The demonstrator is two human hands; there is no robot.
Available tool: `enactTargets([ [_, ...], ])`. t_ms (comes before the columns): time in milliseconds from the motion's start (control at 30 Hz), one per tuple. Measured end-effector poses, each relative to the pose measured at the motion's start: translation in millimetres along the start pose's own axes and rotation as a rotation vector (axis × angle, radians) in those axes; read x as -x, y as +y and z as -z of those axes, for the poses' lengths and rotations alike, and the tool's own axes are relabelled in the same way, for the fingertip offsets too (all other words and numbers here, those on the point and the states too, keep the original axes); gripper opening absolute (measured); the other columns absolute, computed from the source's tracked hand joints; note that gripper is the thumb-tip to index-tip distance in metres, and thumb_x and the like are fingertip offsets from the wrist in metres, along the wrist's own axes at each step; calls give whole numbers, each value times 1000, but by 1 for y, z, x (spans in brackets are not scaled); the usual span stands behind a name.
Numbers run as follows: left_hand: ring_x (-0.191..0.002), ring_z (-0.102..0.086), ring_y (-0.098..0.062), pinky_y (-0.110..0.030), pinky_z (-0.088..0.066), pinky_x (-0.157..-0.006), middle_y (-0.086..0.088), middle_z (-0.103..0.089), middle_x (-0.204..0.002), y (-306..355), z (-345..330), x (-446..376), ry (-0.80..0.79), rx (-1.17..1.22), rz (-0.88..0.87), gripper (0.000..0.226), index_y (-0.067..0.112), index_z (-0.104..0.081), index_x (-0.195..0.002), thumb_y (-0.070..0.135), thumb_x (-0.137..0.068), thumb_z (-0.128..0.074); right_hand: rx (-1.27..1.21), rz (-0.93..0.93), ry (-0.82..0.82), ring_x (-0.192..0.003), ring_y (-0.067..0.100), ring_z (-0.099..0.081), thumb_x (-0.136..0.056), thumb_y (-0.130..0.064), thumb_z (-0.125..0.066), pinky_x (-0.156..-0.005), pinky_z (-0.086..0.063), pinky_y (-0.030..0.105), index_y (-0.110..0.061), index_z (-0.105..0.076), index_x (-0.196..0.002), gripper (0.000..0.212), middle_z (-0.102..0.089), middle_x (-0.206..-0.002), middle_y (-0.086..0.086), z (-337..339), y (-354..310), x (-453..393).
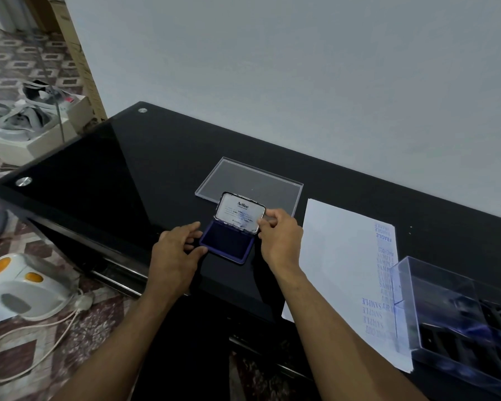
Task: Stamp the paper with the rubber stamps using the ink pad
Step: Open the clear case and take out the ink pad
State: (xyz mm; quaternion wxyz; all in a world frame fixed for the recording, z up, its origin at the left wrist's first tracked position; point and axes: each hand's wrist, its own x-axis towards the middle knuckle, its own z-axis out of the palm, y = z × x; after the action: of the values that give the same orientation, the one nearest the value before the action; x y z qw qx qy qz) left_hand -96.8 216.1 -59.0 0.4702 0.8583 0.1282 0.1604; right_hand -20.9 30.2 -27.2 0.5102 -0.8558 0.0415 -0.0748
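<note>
A blue ink pad (225,241) lies on the black glass table (113,175), its hinged lid (240,212) tilted up and showing a white label. My left hand (175,250) grips the pad's left edge between thumb and fingers. My right hand (279,235) pinches the lid's right edge. To the right lies a white paper sheet (342,256) with a column of blue stamp prints down its right side. A clear plastic box (457,319) holding several dark rubber stamps sits on the paper's right part.
A flat clear plastic lid (252,180) lies on the table behind the ink pad. A wall rises just beyond the table. On the patterned floor to the left are a white appliance with orange buttons (23,287), its cord, and a white box (35,123).
</note>
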Motion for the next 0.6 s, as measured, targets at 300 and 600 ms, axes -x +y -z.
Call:
enactTargets([
  [300,-97,-63,-6,-15,-48,-88,9,-67,-104,3,1,1,5,-16,1,59,20,-65,-130,4,-77,-84,190,64,-80,-87,10,-67,-96,-14,-60,-67,-61,24,-16,-72,-97,13,-73,-101,-2,-8,8,-2],
  [600,-102,-60,-12,-20,-47,-90,7,-67,-107,9,1,0,-33,-117,2,55,18,-63,-132,4,-81,-80,389,186,-92,-102,18,-57,-94,-19,-59,-80,-56,32,-19,-69,-105,15,-69,-107,-2,-1,3,28],
])
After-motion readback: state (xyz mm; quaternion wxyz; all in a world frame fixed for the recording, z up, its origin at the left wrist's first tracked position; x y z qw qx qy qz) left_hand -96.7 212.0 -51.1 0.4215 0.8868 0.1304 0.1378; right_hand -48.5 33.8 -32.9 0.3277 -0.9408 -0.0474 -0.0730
